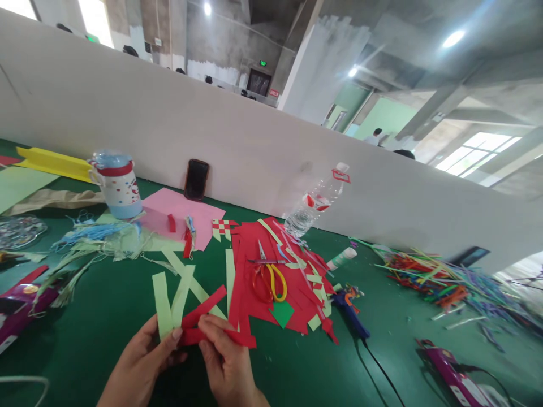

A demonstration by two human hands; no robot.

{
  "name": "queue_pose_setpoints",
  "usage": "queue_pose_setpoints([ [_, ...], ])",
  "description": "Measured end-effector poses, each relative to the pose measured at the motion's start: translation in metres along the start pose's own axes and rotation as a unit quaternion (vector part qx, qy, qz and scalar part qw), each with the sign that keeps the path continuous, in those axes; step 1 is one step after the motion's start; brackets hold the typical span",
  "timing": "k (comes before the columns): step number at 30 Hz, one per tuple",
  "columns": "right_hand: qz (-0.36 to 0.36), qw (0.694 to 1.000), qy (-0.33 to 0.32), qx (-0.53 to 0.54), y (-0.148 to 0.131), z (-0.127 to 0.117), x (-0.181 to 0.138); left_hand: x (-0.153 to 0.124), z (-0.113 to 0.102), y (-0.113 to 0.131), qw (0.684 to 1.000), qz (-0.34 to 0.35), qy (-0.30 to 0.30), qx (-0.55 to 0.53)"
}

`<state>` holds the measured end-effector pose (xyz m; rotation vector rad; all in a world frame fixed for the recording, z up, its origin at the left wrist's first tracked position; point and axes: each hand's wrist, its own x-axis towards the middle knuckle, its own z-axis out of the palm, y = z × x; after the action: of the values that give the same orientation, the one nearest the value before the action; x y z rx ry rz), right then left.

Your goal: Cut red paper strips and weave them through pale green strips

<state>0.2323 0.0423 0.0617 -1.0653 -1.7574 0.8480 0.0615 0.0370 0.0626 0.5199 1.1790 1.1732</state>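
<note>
My left hand point(146, 353) pinches pale green paper strips point(162, 302) where they meet red paper strips point(203, 308). The green strips point upward and the red ones run to the right. With thumb and fingers closed, my right hand point(224, 353) grips the red strips a little right of that crossing. Just beyond my hands, a longer pale green strip point(203, 291) lies slanted on the table. Scissors point(271, 277) with red and yellow handles rest on red paper sheets point(254, 243). A small red and green woven paper piece point(223, 227) lies behind them.
A tumbler point(121, 192), a phone point(197, 180) and a tilted plastic bottle point(316, 203) stand along the white partition point(237, 141). To the right lie a glue stick point(341, 258), a blue glue gun point(352, 314) with a cord, and a heap of coloured strips point(432, 277).
</note>
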Motion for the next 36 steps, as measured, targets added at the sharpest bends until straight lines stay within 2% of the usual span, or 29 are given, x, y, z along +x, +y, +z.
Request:
queue_pose_setpoints([
  [4,0.074,0.997,-0.011,0.007,0.007,-0.006,-0.010,0.003,-0.013,0.001,0.999,0.027,0.031,0.028],
  [6,0.069,0.997,0.034,-0.021,0.006,-0.014,-0.012,0.007,-0.022,0.003,0.996,0.050,0.045,0.063],
  [9,-0.055,0.978,0.147,-0.135,-0.012,-0.028,-0.003,0.012,-0.033,0.008,0.985,0.083,0.049,0.146],
  [10,-0.117,0.967,0.150,-0.170,-0.020,-0.030,0.004,0.013,-0.035,0.010,0.980,0.093,0.046,0.169],
  [11,-0.171,0.957,0.120,-0.202,-0.029,-0.031,0.011,0.013,-0.035,0.012,0.976,0.100,0.042,0.187],
  [14,-0.204,0.936,-0.005,-0.288,-0.048,-0.023,0.034,0.010,-0.030,0.017,0.972,0.114,0.025,0.204],
  [16,-0.179,0.933,-0.073,-0.303,-0.050,-0.013,0.045,0.007,-0.026,0.019,0.969,0.122,0.010,0.213],
  [19,-0.092,0.939,-0.155,-0.291,-0.042,-0.001,0.053,0.005,-0.025,0.021,0.964,0.130,-0.011,0.232],
  [22,0.015,0.958,-0.191,-0.212,-0.033,0.003,0.056,0.008,-0.028,0.023,0.968,0.127,-0.012,0.217],
  [25,0.116,0.975,-0.182,-0.053,-0.027,0.006,0.057,0.012,-0.029,0.026,0.983,0.121,-0.004,0.140],
  [28,0.172,0.971,-0.143,0.083,-0.023,0.012,0.057,0.013,-0.028,0.024,0.990,0.102,-0.005,0.096],
  [32,0.167,0.967,-0.115,0.153,-0.020,0.016,0.055,0.012,-0.026,0.016,0.991,0.080,-0.020,0.108],
  [36,0.156,0.971,-0.109,0.146,-0.018,0.017,0.052,0.015,-0.022,0.010,0.990,0.089,-0.040,0.100],
])
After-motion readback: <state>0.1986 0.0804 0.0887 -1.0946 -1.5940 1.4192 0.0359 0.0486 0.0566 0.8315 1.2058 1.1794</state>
